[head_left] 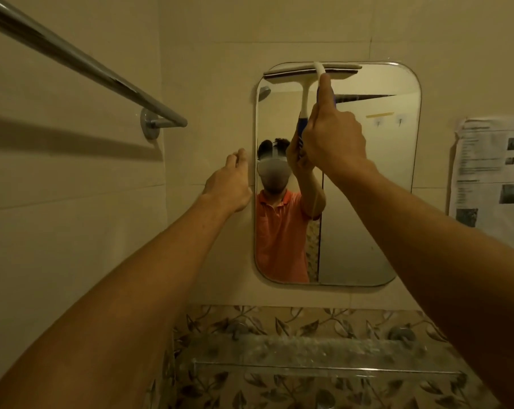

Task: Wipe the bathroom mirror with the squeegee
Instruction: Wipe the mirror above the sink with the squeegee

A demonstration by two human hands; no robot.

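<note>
right hand [334, 140] wrapped tight round squeegee [311, 72] handle, index finger up the neck; blade straight above the grip, at mirror [368, 202] top edge. left hand [230, 181] loosely curled, empty, level w/ grip, by the frame. looks like stroke start; next: even pull down.

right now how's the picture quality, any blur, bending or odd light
Head view: dim, warm yellowish light; the towel bar throws a soft shadow on the wall below it and bows from wide-angle distortion; the glass shelf at the bottom is blurred; the mirror shows no harsh glare; print on the paper notice is unreadable.
</note>
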